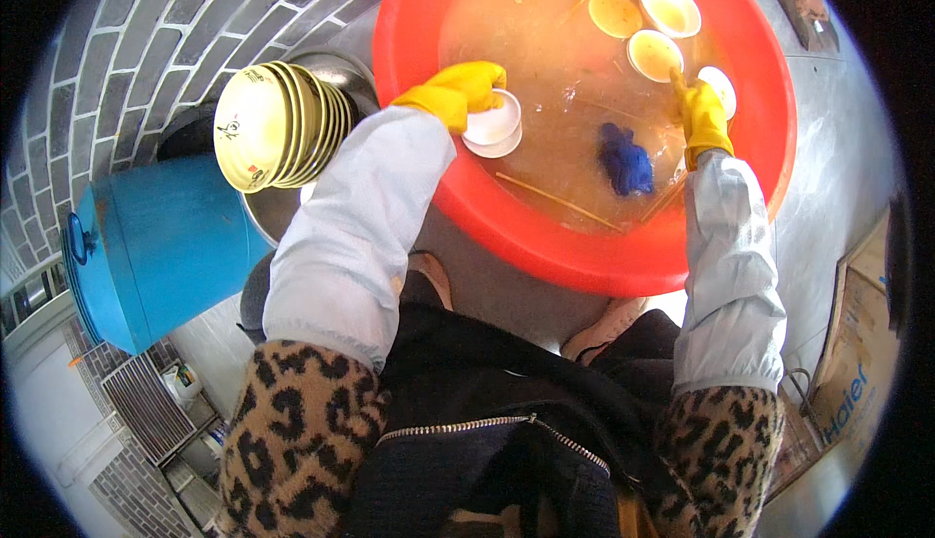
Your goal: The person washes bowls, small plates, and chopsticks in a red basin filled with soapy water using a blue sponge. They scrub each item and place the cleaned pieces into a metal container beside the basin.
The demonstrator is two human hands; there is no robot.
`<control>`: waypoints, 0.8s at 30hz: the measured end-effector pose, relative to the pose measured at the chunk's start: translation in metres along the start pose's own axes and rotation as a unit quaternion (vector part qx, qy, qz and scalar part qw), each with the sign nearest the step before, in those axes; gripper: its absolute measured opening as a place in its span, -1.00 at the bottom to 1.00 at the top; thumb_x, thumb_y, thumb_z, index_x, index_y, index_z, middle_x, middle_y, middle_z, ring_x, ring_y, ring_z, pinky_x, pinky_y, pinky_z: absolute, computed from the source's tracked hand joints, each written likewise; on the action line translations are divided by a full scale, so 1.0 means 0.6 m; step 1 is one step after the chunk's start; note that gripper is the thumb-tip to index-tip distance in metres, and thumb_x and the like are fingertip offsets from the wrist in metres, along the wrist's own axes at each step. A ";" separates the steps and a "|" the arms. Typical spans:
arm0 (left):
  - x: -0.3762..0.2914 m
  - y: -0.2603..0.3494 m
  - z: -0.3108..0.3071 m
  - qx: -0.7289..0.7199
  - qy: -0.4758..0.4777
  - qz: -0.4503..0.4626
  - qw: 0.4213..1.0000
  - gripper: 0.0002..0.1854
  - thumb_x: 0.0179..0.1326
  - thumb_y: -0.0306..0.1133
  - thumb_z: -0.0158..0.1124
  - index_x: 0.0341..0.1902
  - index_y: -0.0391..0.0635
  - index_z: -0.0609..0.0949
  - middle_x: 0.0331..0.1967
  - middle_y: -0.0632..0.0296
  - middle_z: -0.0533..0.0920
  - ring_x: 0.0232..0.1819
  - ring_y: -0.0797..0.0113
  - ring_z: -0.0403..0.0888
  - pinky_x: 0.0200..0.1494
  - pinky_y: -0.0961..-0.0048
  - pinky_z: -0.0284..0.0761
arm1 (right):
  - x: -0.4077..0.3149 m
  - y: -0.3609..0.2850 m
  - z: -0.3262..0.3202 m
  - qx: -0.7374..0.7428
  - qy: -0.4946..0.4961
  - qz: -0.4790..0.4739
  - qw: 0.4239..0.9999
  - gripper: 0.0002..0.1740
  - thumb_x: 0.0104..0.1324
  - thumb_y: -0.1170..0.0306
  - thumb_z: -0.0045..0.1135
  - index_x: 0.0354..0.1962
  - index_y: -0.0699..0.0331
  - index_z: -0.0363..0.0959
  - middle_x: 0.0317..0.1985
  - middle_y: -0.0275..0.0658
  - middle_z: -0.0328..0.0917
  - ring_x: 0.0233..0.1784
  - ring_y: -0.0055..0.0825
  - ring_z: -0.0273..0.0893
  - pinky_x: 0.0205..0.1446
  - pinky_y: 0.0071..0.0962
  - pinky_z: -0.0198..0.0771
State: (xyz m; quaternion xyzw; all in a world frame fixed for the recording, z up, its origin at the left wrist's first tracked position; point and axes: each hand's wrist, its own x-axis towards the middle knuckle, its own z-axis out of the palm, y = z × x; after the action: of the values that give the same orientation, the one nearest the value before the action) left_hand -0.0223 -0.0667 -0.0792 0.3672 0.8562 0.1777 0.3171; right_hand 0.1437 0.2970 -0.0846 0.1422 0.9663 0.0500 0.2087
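Observation:
My left hand (464,92), in a yellow rubber glove, grips a small white dish (497,118) by its rim, with a second white dish (500,145) just under it. Both are at the left side of a large red plastic tub (511,246) of cloudy orange-brown water. On the tub's right side, my gloved right hand (697,114) reaches a finger to the rim of a white bowl (652,54). Another white bowl (719,89) lies partly behind that hand; whether it is held is unclear. A dark blue cloth (626,160) lies in the water between my hands.
Farther off in the tub are a white bowl (670,8) and a submerged dish (615,13). A chopstick (559,200) lies near the front. To the left stand nested yellow bowls (256,129) over a metal basin (270,209), a blue barrel (175,246) and a brick wall (161,34).

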 end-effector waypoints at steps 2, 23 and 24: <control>-0.009 0.009 0.015 0.127 0.004 0.023 0.992 -0.61 0.19 -0.29 0.38 0.10 -0.08 0.63 0.03 -0.08 0.66 0.18 -0.14 0.60 0.16 0.03 0.51 | 0.018 0.019 0.034 -0.007 0.084 0.043 0.995 -0.60 0.55 0.16 -0.04 0.12 0.19 0.57 0.04 0.06 0.66 0.03 -0.04 0.68 0.10 -0.15 0.57; 0.045 0.163 0.050 -0.054 0.112 0.106 0.987 0.00 0.22 0.06 0.42 0.61 -0.11 0.21 0.56 -0.19 0.27 0.60 -0.13 0.16 0.60 0.12 0.10 | 0.052 -0.066 -0.017 0.470 -0.052 0.094 0.876 -0.65 0.27 0.31 0.16 -0.10 0.40 0.57 -0.41 0.11 0.63 -0.32 -0.17 0.68 -0.12 -0.23 0.56; 0.052 0.173 0.054 -0.059 0.110 0.102 0.987 0.08 0.16 0.10 0.47 0.63 -0.12 0.16 0.58 -0.18 0.23 0.62 -0.13 0.11 0.62 0.12 0.05 | 0.042 -0.073 -0.041 0.417 -0.025 0.069 0.906 -0.65 0.25 0.29 0.18 -0.11 0.38 0.60 -0.32 0.14 0.64 -0.22 -0.06 0.67 -0.06 -0.14 0.55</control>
State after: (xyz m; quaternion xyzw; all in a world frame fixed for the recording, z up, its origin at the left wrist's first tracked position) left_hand 0.0365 0.0278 -0.0600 0.4115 0.8320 0.2987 0.2220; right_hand 0.1004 0.2620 -0.0788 0.2836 0.8811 -0.3470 0.1509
